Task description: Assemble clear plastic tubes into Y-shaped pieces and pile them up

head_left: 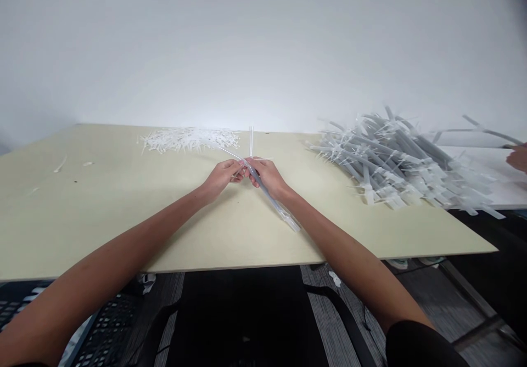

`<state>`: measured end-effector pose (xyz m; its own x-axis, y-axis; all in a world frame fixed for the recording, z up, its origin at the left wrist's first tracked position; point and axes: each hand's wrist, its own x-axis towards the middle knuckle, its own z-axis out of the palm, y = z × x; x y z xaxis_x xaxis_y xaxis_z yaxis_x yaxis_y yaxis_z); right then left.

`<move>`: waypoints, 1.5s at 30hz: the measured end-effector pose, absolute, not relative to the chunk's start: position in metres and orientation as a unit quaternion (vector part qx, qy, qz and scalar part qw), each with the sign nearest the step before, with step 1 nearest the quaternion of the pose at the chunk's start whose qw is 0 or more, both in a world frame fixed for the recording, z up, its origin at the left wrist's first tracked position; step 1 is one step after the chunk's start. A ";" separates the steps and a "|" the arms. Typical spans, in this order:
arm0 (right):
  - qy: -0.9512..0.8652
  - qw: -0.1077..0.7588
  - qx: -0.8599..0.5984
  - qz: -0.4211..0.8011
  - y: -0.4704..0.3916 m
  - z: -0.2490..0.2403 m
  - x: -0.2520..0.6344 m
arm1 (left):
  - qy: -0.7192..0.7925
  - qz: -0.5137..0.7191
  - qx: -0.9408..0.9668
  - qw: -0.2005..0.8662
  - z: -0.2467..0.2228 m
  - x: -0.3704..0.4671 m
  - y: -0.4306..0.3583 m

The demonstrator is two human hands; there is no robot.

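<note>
Both hands meet over the middle of the table, around the fork of a clear, branching plastic tube [267, 194]. My left hand [222, 179] is closed in a pinch at the fork from the left side. Opposite it, my right hand [267, 176] has its fingers wrapped round the tube. One thin branch points up toward the wall and another slants to the upper left. The thicker greyish leg runs down to the right and ends in a clear wider piece. A thin white strip, like a cable tie, sticks out by my right hand; the fingers hide its other end.
Behind my left hand lies a pile of thin white cable ties [187, 139]. A large heap of similar tubes [395, 161] covers the right part of the table [123, 191]. A few white scraps lie at left. At the far right, another person's hand [517, 157] is near a tube.
</note>
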<state>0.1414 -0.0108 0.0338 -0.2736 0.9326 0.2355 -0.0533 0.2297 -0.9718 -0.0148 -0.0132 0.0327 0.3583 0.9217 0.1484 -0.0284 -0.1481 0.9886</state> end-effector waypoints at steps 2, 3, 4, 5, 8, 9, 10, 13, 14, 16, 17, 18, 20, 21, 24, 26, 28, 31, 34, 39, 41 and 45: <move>-0.636 0.479 -0.372 0.478 -0.012 0.034 0.141 | 0.361 0.436 0.618 0.545 0.032 -0.015 -0.013; -0.644 0.476 -0.377 0.465 -0.013 0.035 0.140 | 0.361 0.437 0.618 0.545 0.032 -0.015 -0.013; -0.651 0.473 -0.381 0.456 -0.014 0.035 0.140 | 0.360 0.438 0.618 0.545 0.032 -0.015 -0.013; -0.655 0.470 -0.382 0.451 -0.014 0.035 0.140 | 0.358 0.441 0.618 0.544 0.031 -0.016 -0.013; -0.662 0.463 -0.381 0.450 -0.014 0.035 0.139 | 0.349 0.444 0.620 0.545 0.029 -0.016 -0.012; -0.665 0.459 -0.380 0.450 -0.014 0.035 0.139 | 0.347 0.445 0.620 0.545 0.028 -0.016 -0.011; -0.667 0.456 -0.379 0.451 -0.014 0.035 0.140 | 0.345 0.446 0.619 0.546 0.028 -0.016 -0.011; -0.676 0.441 -0.367 0.463 -0.014 0.036 0.141 | 0.346 0.448 0.617 0.547 0.025 -0.016 -0.010; -0.678 0.436 -0.362 0.468 -0.014 0.036 0.142 | 0.347 0.448 0.616 0.547 0.025 -0.016 -0.010; -0.681 0.430 -0.357 0.472 -0.015 0.037 0.143 | 0.348 0.449 0.612 0.551 0.024 -0.016 -0.010; -0.683 0.430 -0.357 0.470 -0.015 0.037 0.143 | 0.346 0.451 0.609 0.554 0.024 -0.016 -0.010; -0.685 0.431 -0.358 0.466 -0.015 0.037 0.143 | 0.342 0.453 0.606 0.558 0.024 -0.015 -0.010; -0.687 0.434 -0.360 0.457 -0.015 0.037 0.143 | 0.331 0.457 0.601 0.567 0.024 -0.015 -0.010; -0.689 0.434 -0.362 0.454 -0.015 0.037 0.143 | 0.325 0.459 0.599 0.570 0.024 -0.015 -0.010; -0.694 0.430 -0.372 0.442 -0.015 0.037 0.142 | 0.317 0.460 0.595 0.577 0.023 -0.015 -0.010; -0.694 0.429 -0.379 0.437 -0.015 0.037 0.141 | 0.319 0.459 0.594 0.578 0.022 -0.015 -0.010; -0.684 0.436 -0.378 0.447 -0.015 0.038 0.140 | 0.329 0.460 0.599 0.567 0.022 -0.014 -0.011; -0.653 0.454 -0.371 0.480 -0.016 0.039 0.140 | 0.352 0.465 0.639 0.501 0.024 -0.016 -0.008; -0.616 0.458 -0.376 0.519 -0.014 0.039 0.142 | 0.388 0.456 0.703 0.384 0.027 -0.030 0.004; -0.563 0.470 -0.357 0.579 -0.010 0.036 0.148 | 0.514 0.367 0.772 0.075 0.027 -0.075 0.038; -0.549 0.474 -0.357 0.589 -0.010 0.036 0.149 | 0.549 0.316 0.773 0.031 0.022 -0.094 0.052; -0.532 0.475 -0.346 0.609 -0.011 0.040 0.150 | 0.653 0.246 0.715 -0.041 0.007 -0.124 0.073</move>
<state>0.1505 -0.0114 0.0402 -0.3082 0.9476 0.0846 -0.2098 0.0190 -0.9776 -0.1238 0.0732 0.0070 0.0257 0.9139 0.4050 0.9542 -0.1432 0.2627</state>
